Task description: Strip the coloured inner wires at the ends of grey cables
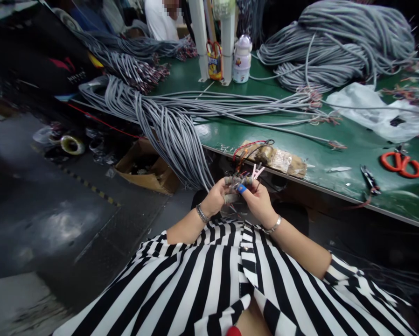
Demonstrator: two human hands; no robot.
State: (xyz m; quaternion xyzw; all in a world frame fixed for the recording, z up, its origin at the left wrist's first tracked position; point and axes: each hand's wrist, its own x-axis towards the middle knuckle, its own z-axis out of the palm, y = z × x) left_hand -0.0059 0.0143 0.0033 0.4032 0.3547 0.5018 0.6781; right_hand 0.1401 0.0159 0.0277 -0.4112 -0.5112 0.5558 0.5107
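My left hand is closed around the end of a grey cable, just at the table's front edge. My right hand pinches thin wires at that same end, with something blue on the thumb tip. Pale and dark wire ends stick up between the hands; their exact number and joins are too small to make out. A thick bundle of grey cables hangs over the table edge down toward my left hand. Just beyond my fingers lies a taped brown block with red and black wires.
On the green table lie orange-handled scissors, small cutters, a white plastic bag and a large cable coil. A bottle stands by a white post. A cardboard box sits below, left. Another person is behind.
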